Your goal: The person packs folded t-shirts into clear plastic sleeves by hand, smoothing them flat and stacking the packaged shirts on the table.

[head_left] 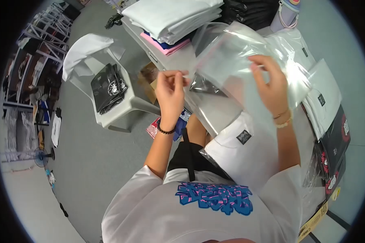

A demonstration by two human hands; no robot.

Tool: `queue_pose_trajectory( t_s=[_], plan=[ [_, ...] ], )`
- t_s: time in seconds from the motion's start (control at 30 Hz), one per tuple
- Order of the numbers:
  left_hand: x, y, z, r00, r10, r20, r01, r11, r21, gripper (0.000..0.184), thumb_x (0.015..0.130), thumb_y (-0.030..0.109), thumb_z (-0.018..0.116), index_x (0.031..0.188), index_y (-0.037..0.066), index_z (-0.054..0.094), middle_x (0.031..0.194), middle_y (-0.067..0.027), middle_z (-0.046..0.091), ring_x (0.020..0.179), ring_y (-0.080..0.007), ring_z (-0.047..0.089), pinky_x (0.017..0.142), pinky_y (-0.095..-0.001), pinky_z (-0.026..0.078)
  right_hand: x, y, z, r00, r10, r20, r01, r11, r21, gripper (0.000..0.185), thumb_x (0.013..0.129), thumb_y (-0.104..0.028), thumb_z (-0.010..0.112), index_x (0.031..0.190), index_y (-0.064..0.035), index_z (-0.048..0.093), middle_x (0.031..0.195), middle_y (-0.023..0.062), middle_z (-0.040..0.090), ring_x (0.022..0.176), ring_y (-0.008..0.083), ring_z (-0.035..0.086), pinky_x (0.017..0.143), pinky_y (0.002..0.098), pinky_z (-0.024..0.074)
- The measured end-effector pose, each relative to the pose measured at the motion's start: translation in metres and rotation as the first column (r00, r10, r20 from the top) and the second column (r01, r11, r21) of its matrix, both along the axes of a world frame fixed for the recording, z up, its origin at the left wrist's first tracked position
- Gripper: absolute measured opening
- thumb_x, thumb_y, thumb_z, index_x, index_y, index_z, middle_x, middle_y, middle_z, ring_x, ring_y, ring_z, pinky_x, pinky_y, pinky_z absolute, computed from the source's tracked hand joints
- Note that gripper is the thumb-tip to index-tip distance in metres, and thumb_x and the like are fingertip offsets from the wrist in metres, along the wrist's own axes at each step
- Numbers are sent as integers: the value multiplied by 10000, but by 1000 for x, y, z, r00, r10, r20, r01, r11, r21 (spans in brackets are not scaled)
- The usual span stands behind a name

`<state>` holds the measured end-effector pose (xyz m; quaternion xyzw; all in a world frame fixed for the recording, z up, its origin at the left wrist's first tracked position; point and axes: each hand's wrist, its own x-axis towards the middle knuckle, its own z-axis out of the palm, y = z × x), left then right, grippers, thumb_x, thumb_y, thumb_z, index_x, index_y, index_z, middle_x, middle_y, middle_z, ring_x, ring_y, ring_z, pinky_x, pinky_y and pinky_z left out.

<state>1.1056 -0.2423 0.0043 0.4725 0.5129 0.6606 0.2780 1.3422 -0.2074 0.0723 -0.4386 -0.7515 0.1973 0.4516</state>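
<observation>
A clear plastic bag lies spread in front of me at the table. My left hand is at the bag's left edge, its fingers curled and pinched together; anything between the fingertips is too small to make out. Over the right part of the bag is my right hand, thumb and forefinger curved with a small gap between them. Nearer my body, a folded white garment with a dark label lies partly beneath clear plastic.
Folded white garments are stacked on pink and dark blue ones at the back. Bagged white and black garments lie on the right, near a bottle. A chair at left holds black packages.
</observation>
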Motion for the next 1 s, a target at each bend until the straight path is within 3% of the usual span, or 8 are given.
queue_pose_trajectory(
  t_s=[0.07,0.23,0.37,0.43,0.53,0.67,0.8,1.0],
  plan=[
    [3,-26,0,936,-206,285,214,977,4,123,893,1,543,975,-19,454,958,-163,644,737,-148,615,688,-274,511,-23,-24,-7,991,102,92,-108,992,64,302,818,-185,640,1061,-10,597,1033,148,616,979,314,578,847,364,451],
    [1,-63,-11,839,-393,375,452,889,-78,183,848,-54,557,1018,-2,512,1078,-141,620,821,-134,607,716,-251,497,-68,-66,-43,979,59,194,-72,996,58,449,785,-260,671,1162,-51,548,1072,122,604,1006,282,557,846,409,404],
    [-10,-81,-30,911,-362,196,394,906,-155,318,814,-59,591,1126,-2,574,995,-70,625,836,-100,606,712,-219,482,-78,-73,-69,937,113,330,-93,993,-75,237,795,-230,645,987,-99,605,969,45,606,936,229,561,814,384,358],
    [-17,-90,-27,897,-326,299,391,900,-193,304,812,-55,597,1111,-2,579,956,-53,626,781,-83,597,668,-207,481,-77,-70,-71,882,129,453,-99,991,-91,119,800,-197,629,889,-120,614,919,12,596,907,205,555,810,367,338],
    [-21,-98,-22,934,-236,269,303,922,-242,271,826,-21,604,1095,6,591,910,-34,635,690,-49,562,587,-189,460,-80,-72,-69,926,43,375,-90,990,107,33,804,-158,609,813,-126,607,877,9,577,877,196,544,817,360,333],
    [-30,-103,-27,930,-293,221,345,903,-255,224,867,28,591,1086,-22,582,930,-95,645,534,-60,534,509,-208,467,-80,-64,-52,943,33,331,-91,983,161,40,807,-140,600,832,-110,607,898,18,578,886,214,545,812,370,349],
    [-38,-110,-40,911,-266,316,347,908,-235,257,911,94,542,1158,39,587,964,-48,662,681,-24,536,522,-164,406,-91,-18,-29,952,32,304,-103,970,219,79,802,-123,597,873,-89,607,927,54,576,920,258,544,805,404,402],
    [-64,-112,-29,853,-163,496,276,948,-161,318,921,80,523,1232,18,533,1015,-101,649,831,-145,631,687,-267,563,-153,122,2,900,4,435,-250,823,509,415,761,-169,645,1151,-85,532,1163,95,555,1088,302,512,907,412,417]
  ],
)
